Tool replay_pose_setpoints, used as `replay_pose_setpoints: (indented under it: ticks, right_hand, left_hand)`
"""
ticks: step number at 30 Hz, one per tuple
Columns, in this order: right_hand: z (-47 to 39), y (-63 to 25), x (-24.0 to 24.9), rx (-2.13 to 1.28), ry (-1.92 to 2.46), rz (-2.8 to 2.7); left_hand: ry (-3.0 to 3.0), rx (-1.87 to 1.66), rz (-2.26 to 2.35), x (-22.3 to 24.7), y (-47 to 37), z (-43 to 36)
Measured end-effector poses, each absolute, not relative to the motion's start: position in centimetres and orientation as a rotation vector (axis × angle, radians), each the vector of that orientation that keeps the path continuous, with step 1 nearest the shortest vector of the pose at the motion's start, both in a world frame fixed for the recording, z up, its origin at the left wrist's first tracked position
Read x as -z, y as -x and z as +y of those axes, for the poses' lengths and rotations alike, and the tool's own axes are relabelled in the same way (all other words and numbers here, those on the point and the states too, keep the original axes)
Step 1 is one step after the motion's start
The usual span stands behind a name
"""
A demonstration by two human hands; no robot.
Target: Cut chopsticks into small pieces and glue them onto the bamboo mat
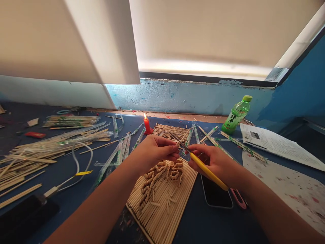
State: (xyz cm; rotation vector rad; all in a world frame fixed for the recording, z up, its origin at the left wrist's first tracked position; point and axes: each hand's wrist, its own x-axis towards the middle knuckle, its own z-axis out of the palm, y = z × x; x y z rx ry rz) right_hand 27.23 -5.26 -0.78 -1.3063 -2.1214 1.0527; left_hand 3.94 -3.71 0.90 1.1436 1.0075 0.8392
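My left hand (pixel 162 147) is closed in a pinch above a mat of wooden sticks (pixel 175 210), with a small piece of wooden stick (pixel 178 144) at its fingertips. Wrapped round a knife-like tool with a yellow handle (pixel 207 171) is my right hand (pixel 210 159). The tool's thin dark blade (pixel 180 143) points up and left, across the left fingertips. Below the hands, curved rows of short stick pieces (pixel 152 184) stand on the mat, and several loose cut pieces (pixel 169 201) lie nearer to me. My fingers partly hide the stick piece.
A lit red candle (pixel 147 125) stands behind my left hand, beside a dark-lined stick panel (pixel 170 131). Bundled sticks (pixel 71 121) and wrappers (pixel 123 149) spread leftward, near a white cable (pixel 76 159). To the right are a phone (pixel 217 193), a green bottle (pixel 236 115) and papers (pixel 281 144).
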Motion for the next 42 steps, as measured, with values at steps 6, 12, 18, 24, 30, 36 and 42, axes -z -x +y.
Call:
replay_pose_setpoints:
  ticks: [6, 12, 18, 24, 30, 36, 42]
  right_hand:
    - [-5.2, -27.3, 0.9, -1.032, 1.335, -2.134]
    - [-5.4, -27.2, 0.6, -1.008, 1.335, -2.141]
    - [-5.5, -27.0, 0.3, -0.966, 1.344, -2.146]
    - [-5.6, -26.9, -0.1, -0.924, 1.346, -2.199]
    - [-5.7, -27.0, -0.5, -0.968, 1.339, -2.235]
    - [-5.9, -26.6, -0.6, -1.057, 1.372, -2.175]
    - [-6.0, -26.3, -0.3, -1.037, 1.411, -2.113]
  left_hand:
    - [-1.147, -0.820, 1.021, -0.8, -3.9, -3.6]
    - [-1.144, -0.842, 1.022, -0.5, -4.1, -3.6]
    - [-1.150, -0.835, 1.001, -0.3, -4.1, -3.5]
    - [-1.179, -0.833, 0.994, -0.3, -4.0, -3.5]
    - [-1.195, -0.895, 1.029, -0.2, -4.5, -3.4]
    - [-1.447, -1.001, 1.228, 0.2, -5.4, -4.1]
    - [-1.844, -1.080, 1.338, 0.8, -5.6, -4.7]
